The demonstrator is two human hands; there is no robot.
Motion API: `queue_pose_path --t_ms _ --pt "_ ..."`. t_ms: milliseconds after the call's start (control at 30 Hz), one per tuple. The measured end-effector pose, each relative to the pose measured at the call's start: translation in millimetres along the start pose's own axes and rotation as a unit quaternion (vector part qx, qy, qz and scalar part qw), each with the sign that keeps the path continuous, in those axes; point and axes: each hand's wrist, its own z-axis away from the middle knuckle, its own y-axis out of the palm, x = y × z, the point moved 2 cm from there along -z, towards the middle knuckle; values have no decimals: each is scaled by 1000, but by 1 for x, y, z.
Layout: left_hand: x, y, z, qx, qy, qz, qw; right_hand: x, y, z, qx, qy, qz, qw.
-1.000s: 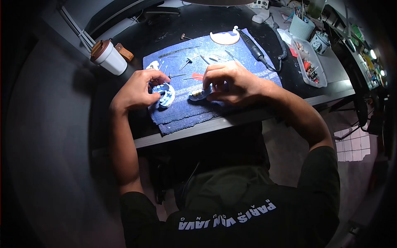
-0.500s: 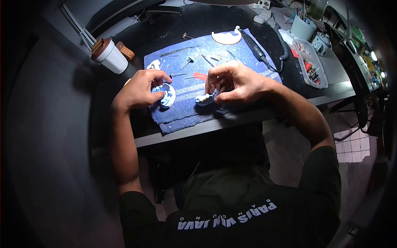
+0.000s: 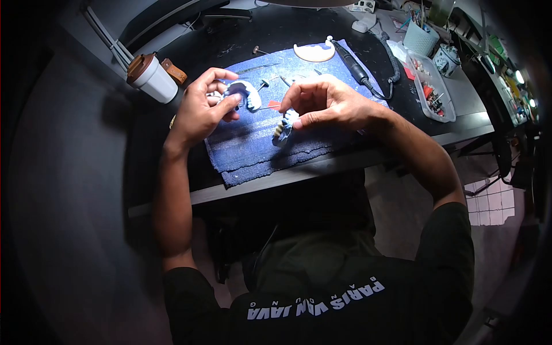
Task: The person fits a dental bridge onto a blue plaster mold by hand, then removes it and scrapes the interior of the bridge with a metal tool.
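Observation:
My left hand (image 3: pixel 201 109) holds a blue and white dental cast (image 3: pixel 244 92) raised above the blue cloth (image 3: pixel 259 144). In my right hand (image 3: pixel 328 103) is a second dental cast (image 3: pixel 283 129), with pale teeth showing, pinched between the fingers and hanging a little above the cloth. The two casts are apart, a short gap between them. Several thin metal tools (image 3: pixel 260 86) lie on the cloth behind my hands.
A white cup with a brown lid (image 3: pixel 150 77) stands at the left. A handpiece with a coiled cable (image 3: pixel 359 69) lies at the cloth's right edge, a pale arch-shaped plate (image 3: pixel 313 53) behind. A clear box of small parts (image 3: pixel 432 86) sits far right.
Both hands have lifted their casts off the cloth. The left hand rose up and toward the back; the right hand tipped its cast so it hangs on edge.

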Motion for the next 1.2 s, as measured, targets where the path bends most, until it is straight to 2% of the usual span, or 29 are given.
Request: queue_pose_path --t_ms 167,233,433,567,667,900,1000,1100,1200 --pt "14 22 -8 26 -19 54 998 -6 -3 -1 20 5 -16 1000" --pt "18 29 -9 44 10 85 995 -12 -2 -3 37 12 -41 998" --pt "10 33 -4 145 22 42 988 -15 5 -2 60 49 2 997" --pt "13 30 -5 156 39 26 987 -16 5 -2 52 37 2 998" --pt "9 27 -4 170 -18 69 983 -17 5 -2 46 34 9 998" --pt "14 11 -4 224 -12 99 970 -16 5 -2 43 38 -7 998" --pt "6 7 0 230 -8 58 971 -15 5 -1 46 38 -6 998" --pt "2 9 2 206 60 76 974 -15 5 -1 38 32 17 999" --pt "-5 11 2 157 69 88 981 -16 4 -2 29 32 46 998"
